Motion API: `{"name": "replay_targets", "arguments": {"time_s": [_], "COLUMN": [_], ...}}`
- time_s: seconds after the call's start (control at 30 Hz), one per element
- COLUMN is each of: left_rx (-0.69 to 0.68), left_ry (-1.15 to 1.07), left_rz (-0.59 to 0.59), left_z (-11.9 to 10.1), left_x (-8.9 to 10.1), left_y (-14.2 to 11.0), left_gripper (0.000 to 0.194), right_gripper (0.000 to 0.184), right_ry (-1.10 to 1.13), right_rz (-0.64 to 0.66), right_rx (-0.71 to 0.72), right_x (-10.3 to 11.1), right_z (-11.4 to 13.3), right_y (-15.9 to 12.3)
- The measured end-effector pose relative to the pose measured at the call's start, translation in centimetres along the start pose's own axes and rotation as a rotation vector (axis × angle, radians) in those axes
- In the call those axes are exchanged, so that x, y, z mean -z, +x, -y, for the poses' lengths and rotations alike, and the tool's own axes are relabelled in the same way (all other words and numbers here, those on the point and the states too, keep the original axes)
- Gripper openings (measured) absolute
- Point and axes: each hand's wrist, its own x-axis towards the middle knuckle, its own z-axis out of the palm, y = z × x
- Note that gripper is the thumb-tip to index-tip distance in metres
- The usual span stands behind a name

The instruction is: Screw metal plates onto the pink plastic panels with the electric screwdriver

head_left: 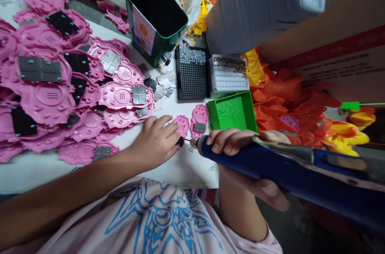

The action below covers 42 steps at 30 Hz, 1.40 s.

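Note:
My right hand is wrapped around a blue electric screwdriver, whose thin bit points left. The bit's tip meets a black plate at the lower end of a small pink plastic part. With bent fingers, my left hand grips this part against the white table; its fingertips hide some of the edge. Just right of it lies another pink part with a grey plate on it. Loose metal plates lie beyond my left hand.
Pink parts with plates are heaped at left. A green tin, a black perforated tray with screws, a white tray and a green tray stand ahead. Orange parts and a tall card stack are at right.

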Motion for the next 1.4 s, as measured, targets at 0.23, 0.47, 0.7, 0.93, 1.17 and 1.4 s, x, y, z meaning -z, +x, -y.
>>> {"name": "replay_targets", "arguments": {"time_s": [0.23, 0.47, 0.7, 0.93, 1.17, 1.4], "left_rx": [-0.02, 0.005, 0.006, -0.19, -0.237, -0.051], "left_ry": [-0.034, -0.008, -0.017, -0.07, -0.096, -0.012], "left_rz": [0.029, 0.062, 0.138, 0.239, 0.204, 0.17], "left_z": [0.0, -0.1, -0.2, -0.1, -0.1, -0.4], "left_x": [0.6, 0.7, 0.7, 0.8, 0.7, 0.9], "left_y": [-0.3, -0.4, -0.6, -0.8, -0.9, -0.8], "left_gripper": [0.023, 0.04, 0.016, 0.021, 0.03, 0.052], "right_gripper": [0.033, 0.028, 0.036, 0.038, 0.019, 0.032], "right_ry": [-0.007, -0.001, -0.068, -0.055, 0.047, -0.036], "right_rz": [-0.118, -0.347, -0.413, -0.344, -0.375, -0.385], "right_rx": [0.139, 0.156, 0.137, 0.228, 0.175, 0.157], "right_x": [1.2, -0.2, -1.3, -1.0, -1.3, -1.8], "right_z": [0.2, -4.3, -7.3, -8.8, -8.6, -8.3], "right_y": [6.9, 14.7, 17.1, 17.5, 17.7, 17.7]}}
